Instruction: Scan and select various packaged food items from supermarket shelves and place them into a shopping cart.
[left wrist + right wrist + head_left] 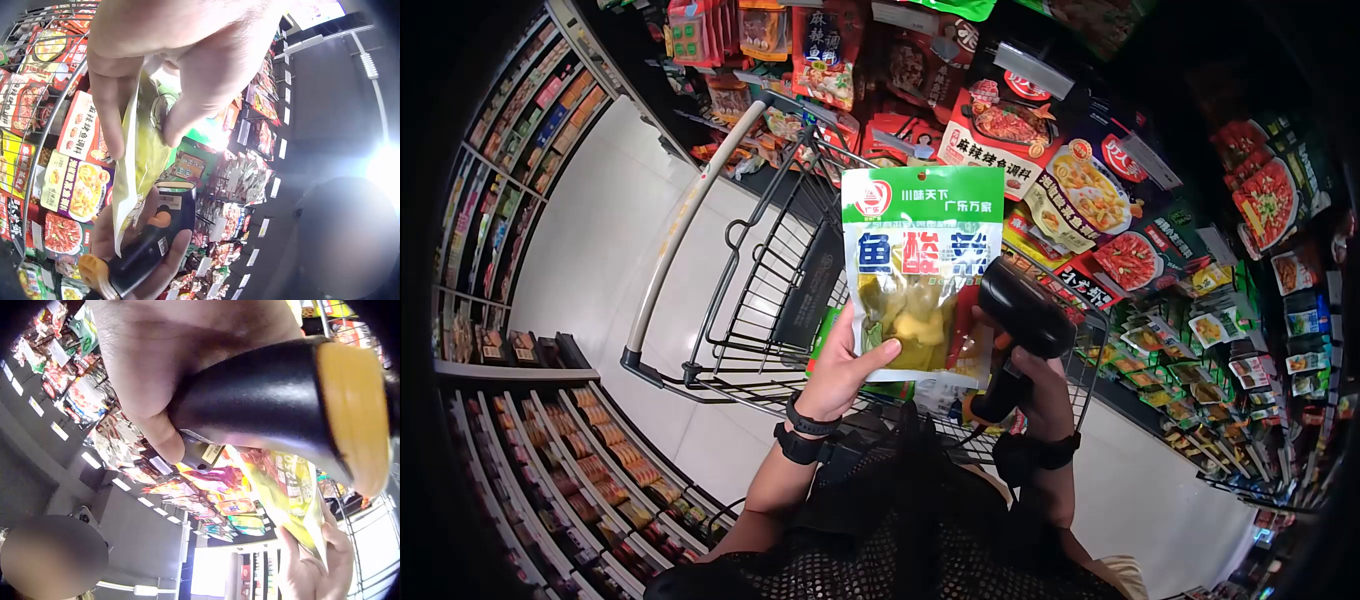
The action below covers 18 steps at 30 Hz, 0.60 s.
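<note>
My left hand (845, 365) holds a bag of pickled greens (922, 270) by its lower left edge, thumb across the front. The bag has a green top band, large Chinese lettering and a clear window showing yellow-green vegetables. In the left wrist view, the bag (140, 156) is pinched between thumb and fingers. My right hand (1043, 380) grips a black barcode scanner (1028, 310) with yellow-orange parts. In the head view, the scanner's head overlaps the bag's right edge. The right wrist view shows the scanner handle (250, 394) inside the curled hand, with the bag (294, 494) beyond it.
A wire shopping cart (693, 195) stands under my hands, with some packages low inside it. Ahead and to the right, shelves hold seasoning packs (990, 150) and hanging packets (1200, 330). More stocked shelves (615, 460) line the left side across a pale floor (580, 240).
</note>
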Available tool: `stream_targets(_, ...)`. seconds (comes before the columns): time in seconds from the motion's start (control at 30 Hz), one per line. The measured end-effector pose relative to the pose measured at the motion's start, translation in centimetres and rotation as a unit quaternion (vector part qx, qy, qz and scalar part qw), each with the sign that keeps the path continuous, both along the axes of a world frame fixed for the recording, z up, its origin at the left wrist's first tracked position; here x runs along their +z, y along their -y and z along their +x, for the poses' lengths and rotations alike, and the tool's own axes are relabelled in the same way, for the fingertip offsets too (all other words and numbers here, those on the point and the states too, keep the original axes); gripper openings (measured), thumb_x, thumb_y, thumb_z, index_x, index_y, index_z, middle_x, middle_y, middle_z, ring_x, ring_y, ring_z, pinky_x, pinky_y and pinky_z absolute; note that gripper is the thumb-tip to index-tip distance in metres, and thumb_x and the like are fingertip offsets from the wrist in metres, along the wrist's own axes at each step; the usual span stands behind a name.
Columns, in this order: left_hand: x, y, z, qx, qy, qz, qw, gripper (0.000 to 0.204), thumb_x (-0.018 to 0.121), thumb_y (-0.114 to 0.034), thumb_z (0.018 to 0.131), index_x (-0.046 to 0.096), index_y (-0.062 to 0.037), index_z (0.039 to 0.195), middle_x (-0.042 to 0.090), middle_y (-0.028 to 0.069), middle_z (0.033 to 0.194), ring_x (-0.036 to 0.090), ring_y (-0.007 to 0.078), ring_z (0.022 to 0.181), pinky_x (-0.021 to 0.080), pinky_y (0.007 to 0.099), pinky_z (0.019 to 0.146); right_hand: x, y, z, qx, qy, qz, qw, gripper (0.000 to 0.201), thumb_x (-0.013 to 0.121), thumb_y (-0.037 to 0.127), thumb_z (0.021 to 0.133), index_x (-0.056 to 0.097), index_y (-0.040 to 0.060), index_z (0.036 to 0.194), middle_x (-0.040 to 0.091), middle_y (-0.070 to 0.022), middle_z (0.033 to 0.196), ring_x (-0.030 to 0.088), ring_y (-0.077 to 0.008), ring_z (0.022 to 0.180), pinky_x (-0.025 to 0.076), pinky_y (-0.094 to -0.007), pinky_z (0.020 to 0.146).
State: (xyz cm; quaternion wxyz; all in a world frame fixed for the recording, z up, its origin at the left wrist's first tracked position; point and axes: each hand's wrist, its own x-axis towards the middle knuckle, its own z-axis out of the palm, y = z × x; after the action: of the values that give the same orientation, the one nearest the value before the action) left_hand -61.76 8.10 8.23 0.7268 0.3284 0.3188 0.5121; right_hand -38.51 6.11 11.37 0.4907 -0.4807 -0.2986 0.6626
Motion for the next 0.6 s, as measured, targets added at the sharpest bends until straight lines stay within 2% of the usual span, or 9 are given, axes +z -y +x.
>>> stream_targets(0.07,-1.0,-0.2,-0.5,0.008,-0.025,0.004,1.0,0.065,0.061,0.002,0.082,0.027,-0.0048,0.138,0.044,0.0069,0.131,0.044,0.0156,0.12,0.033,0.0327,0.102,-0.6,-0.8,-0.7,0.026,-0.003,-0.003,1.0,0.028,0.063,0.021,0.074,0.057,0.0039,0.096,0.051,-0.02,0.127,0.05,-0.0201,0.111,0.037,-0.03,0.091)
stream_targets(0.3,-3.6,-0.8,-2.0,0.013,-0.035,-0.025,0.999,0.064,0.062,0.0,0.082,0.03,-0.0041,0.137,0.045,0.0059,0.13,0.042,0.0136,0.119,0.032,0.0297,0.101,-1.5,-2.3,-2.7,0.069,0.004,0.035,0.997,0.032,0.067,0.024,0.075,0.056,0.005,0.099,0.051,-0.0184,0.127,0.047,-0.0205,0.115,0.035,-0.0287,0.091)
stream_targets(0.37,-4.4,-1.2,-2.3,0.01,-0.043,-0.023,0.999,0.063,0.063,0.0,0.082,0.031,-0.004,0.136,0.045,0.0056,0.13,0.042,0.0133,0.119,0.032,0.0293,0.101,-3.4,-2.4,-2.1,0.103,0.01,0.05,0.993,0.057,0.061,0.008,0.079,0.041,0.0049,0.132,0.053,-0.0105,0.126,0.047,-0.0169,0.117,0.035,-0.031,0.095)
stream_targets(0.4,-4.9,-1.3,-2.5,0.007,-0.052,-0.02,0.998,0.062,0.063,-0.001,0.082,0.033,-0.004,0.135,0.045,0.0054,0.13,0.042,0.013,0.119,0.032,0.0289,0.101,-3.5,-2.5,-2.5,0.102,0.01,0.046,0.994,0.057,0.061,0.008,0.079,0.041,0.0049,0.132,0.053,-0.0105,0.126,0.047,-0.0169,0.117,0.035,-0.031,0.095)
stream_targets(0.47,-6.3,-1.5,-2.8,0.002,-0.053,-0.029,0.998,0.061,0.063,-0.001,0.082,0.033,-0.0039,0.135,0.045,0.0052,0.13,0.042,0.0128,0.119,0.031,0.0285,0.101,-3.5,-2.9,-3.4,0.069,0.009,0.01,0.998,0.048,0.068,0.025,0.076,0.051,0.003,0.115,0.052,-0.0168,0.126,0.049,-0.0206,0.115,0.038,-0.0311,0.091)
stream_targets(0.6,-6.8,-1.4,-3.1,0.0,-0.054,-0.05,0.997,0.061,0.064,0.0,0.081,0.035,-0.0039,0.135,0.046,0.0052,0.129,0.042,0.0126,0.118,0.031,0.0279,0.101,-4.7,-3.0,-3.8,0.068,-0.002,0.001,0.998,0.055,0.066,0.025,0.078,0.046,0.0021,0.124,0.052,-0.0161,0.126,0.049,-0.0223,0.117,0.038,-0.0336,0.095)
